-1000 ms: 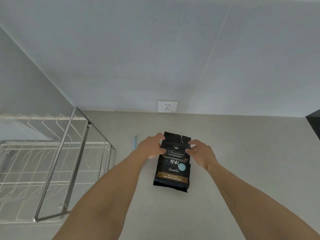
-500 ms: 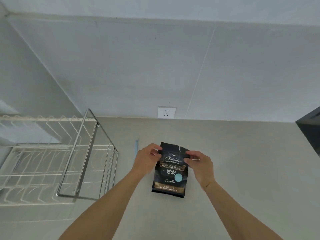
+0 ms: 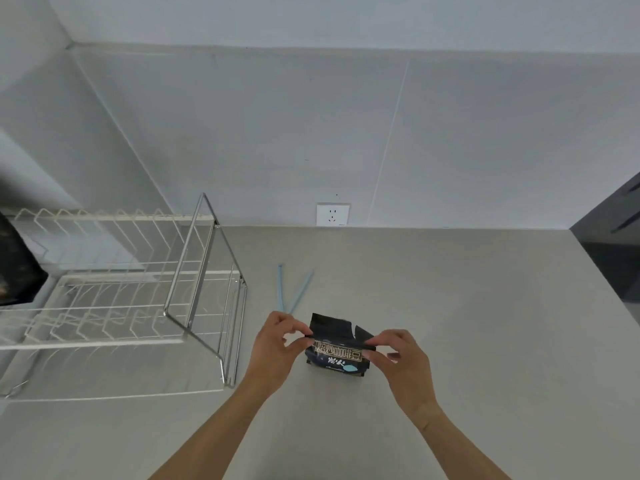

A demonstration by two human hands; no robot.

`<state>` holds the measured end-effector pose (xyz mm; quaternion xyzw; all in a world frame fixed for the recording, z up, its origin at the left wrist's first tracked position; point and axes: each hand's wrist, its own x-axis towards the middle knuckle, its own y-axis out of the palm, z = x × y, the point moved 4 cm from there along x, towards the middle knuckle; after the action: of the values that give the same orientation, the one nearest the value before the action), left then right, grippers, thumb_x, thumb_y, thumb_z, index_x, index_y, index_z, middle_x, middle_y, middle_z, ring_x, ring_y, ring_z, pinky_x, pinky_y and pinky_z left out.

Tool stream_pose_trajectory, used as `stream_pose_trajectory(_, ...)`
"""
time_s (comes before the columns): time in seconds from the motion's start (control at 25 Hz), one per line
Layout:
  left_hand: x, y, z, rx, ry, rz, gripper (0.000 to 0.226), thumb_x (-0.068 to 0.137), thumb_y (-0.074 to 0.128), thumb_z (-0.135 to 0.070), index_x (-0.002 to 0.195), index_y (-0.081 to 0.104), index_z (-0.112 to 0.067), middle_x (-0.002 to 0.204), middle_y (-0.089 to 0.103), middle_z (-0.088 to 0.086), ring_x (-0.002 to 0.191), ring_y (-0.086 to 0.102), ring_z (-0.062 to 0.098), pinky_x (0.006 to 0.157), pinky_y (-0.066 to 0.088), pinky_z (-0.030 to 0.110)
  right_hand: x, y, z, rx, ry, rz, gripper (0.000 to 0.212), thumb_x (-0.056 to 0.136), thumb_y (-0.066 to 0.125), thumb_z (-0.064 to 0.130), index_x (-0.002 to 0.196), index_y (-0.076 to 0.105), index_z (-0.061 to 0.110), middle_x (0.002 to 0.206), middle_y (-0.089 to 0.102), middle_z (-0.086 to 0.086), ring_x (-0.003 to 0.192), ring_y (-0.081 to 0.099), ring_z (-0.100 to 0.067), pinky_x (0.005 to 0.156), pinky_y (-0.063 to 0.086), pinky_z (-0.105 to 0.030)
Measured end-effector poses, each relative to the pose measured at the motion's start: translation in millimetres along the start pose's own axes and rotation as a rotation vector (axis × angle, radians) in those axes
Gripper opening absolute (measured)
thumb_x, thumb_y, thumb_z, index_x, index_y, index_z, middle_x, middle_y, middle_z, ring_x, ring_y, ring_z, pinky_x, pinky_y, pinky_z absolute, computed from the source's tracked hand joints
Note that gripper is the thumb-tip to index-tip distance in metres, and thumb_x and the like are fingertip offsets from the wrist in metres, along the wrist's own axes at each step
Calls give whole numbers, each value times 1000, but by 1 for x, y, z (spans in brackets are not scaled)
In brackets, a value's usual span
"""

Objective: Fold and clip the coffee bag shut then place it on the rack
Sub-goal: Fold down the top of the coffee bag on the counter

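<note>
A black coffee bag (image 3: 337,355) with gold lettering and a pale blue dot rests on the grey counter. Its torn top is bent over along a crease. My left hand (image 3: 277,344) pinches the crease at the bag's left edge, and my right hand (image 3: 398,355) pinches it at the right edge. A light blue clip (image 3: 289,291) lies open in a V shape on the counter just behind my left hand. The wire rack (image 3: 145,289) stands to the left, with a steel frame and white wire shelves.
A white wall socket (image 3: 332,214) sits on the back wall above the counter (image 3: 450,306). A dark appliance (image 3: 613,251) stands at the right edge, and a dark object (image 3: 14,271) is at the far left behind the rack.
The bag's top has been bent down toward me, so the bag looks shorter. My view has tilted, showing more of the rack and both arms of the blue clip.
</note>
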<state>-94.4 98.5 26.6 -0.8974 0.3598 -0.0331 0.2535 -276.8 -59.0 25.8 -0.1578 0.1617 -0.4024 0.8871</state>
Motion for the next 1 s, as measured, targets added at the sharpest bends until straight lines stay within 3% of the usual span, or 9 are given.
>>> stream_pose_trajectory(0.08,-11,-4,-1,32,36,5,25,79,77,-14,77,67,-37,103,62,-16,102,57,3,86,44,25,-8,-1,-1,-12,3,15,21,76,79,17,74,74,37,98,69,15,98,58,3,82,44,-18)
stream_pose_trajectory(0.16,-18,-8,-2,44,33,8,27,80,76,-15,77,66,-39,104,64,-16,103,55,-5,89,41,19,-12,-3,-1,-2,15,19,19,76,79,19,74,74,38,96,71,13,98,59,4,83,42,-16)
stream_pose_trajectory(0.28,-26,-15,-3,64,36,-12,31,80,76,-17,73,64,-44,98,61,-19,97,51,-18,75,37,0,-20,-5,1,1,12,17,17,77,78,24,76,73,40,88,73,17,93,61,0,79,42,-16)
stream_pose_trajectory(0.36,-35,-14,0,79,23,19,30,82,74,-19,73,61,-44,96,63,-19,97,50,-18,71,38,-3,-28,-4,-1,2,22,22,18,77,78,24,77,72,41,87,72,19,93,61,-2,80,42,-17)
stream_pose_trajectory(0.56,-61,-8,20,15,-41,89,29,84,72,-17,77,61,-43,90,71,-17,94,60,-2,80,42,17,-53,12,-7,-193,-63,144,23,83,72,28,93,70,49,89,66,21,98,53,-2,78,40,-14)
stream_pose_trajectory(0.72,-63,-8,17,56,-15,108,26,85,70,-17,81,62,-41,94,69,-18,96,60,0,80,42,17,-53,24,8,-376,-209,116,19,81,73,35,99,72,41,100,55,24,102,44,-4,83,44,-21)
stream_pose_trajectory(1.0,-66,12,-15,310,320,184,10,88,66,-30,96,72,-29,93,65,-14,88,55,5,78,48,26,-58,39,15,-334,-214,139,9,82,71,37,88,75,32,84,65,19,87,54,-5,76,47,-23)
